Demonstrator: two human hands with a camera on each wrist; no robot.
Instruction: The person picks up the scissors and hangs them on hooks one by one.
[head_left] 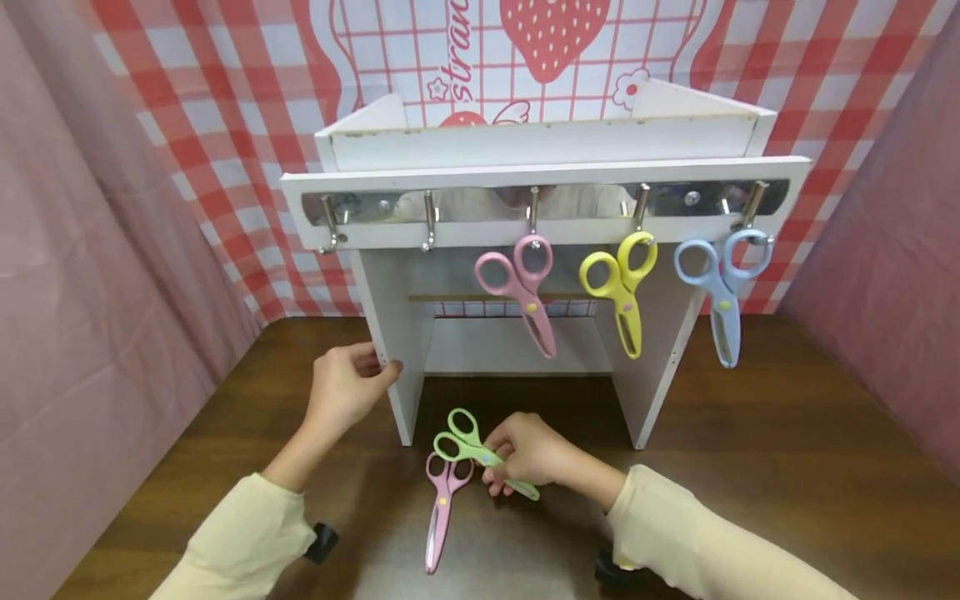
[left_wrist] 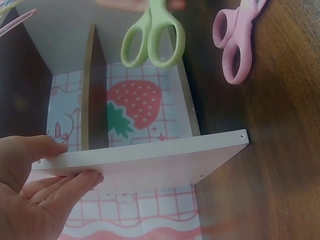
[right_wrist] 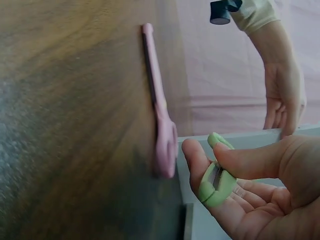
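My right hand pinches green scissors by the blade part, with their handle loops pointing up and to the left. In the right wrist view the thumb and fingers close round the green scissors. My left hand grips the front edge of the left side panel of a white shelf, thumb on one face and fingers on the other. Pink scissors lie on the table just below the green pair, loops toward the shelf.
Above, a metal hook rail spans the shelf front. From it hang pink scissors, yellow scissors and blue scissors; the two left hooks carry nothing. A checked strawberry cloth hangs behind the brown table.
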